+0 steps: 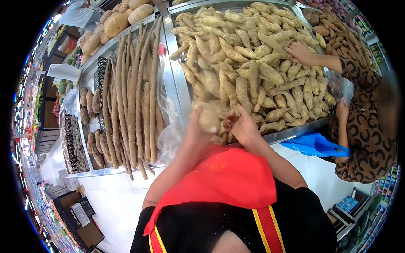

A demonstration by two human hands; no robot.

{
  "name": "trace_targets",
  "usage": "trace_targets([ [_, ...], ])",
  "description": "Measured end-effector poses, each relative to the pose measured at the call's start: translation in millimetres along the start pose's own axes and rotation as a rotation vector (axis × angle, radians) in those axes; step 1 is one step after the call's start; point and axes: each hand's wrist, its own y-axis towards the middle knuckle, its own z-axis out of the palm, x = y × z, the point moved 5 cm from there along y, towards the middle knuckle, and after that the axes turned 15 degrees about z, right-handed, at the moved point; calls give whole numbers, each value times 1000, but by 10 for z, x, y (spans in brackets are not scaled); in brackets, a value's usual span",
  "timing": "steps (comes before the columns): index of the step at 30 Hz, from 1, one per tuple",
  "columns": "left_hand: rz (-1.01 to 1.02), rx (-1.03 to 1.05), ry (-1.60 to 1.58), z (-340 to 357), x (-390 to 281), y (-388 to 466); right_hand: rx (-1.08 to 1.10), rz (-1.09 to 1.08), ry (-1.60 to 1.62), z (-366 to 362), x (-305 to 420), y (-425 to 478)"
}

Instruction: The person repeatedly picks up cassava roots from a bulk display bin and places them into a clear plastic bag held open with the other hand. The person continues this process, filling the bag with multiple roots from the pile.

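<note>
Pale sweet potatoes fill a metal-edged display bin in front of me. At its near left part, my left hand holds a clear plastic bag, blurred, with something pale inside. Close to the right of the bag, my right hand is raised with curled fingers over the near sweet potatoes; whether it pinches anything does not show clearly. A red apron with yellow-edged straps covers my front.
Long yams lie left, their ends over the bin edge. Pumpkins are upper left. At right, another person reaches into the sweet potatoes, with a blue bag on the arm. Metal bin rims border the produce.
</note>
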Motion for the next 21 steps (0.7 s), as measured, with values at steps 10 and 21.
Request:
trace_targets([
  [10,277,-53,525,-102,-344,586,-38,40,-128,-544,101,-2],
  [21,222,373,1431,-24,-590,1877,-71,-27,-167,-397,208,-281],
])
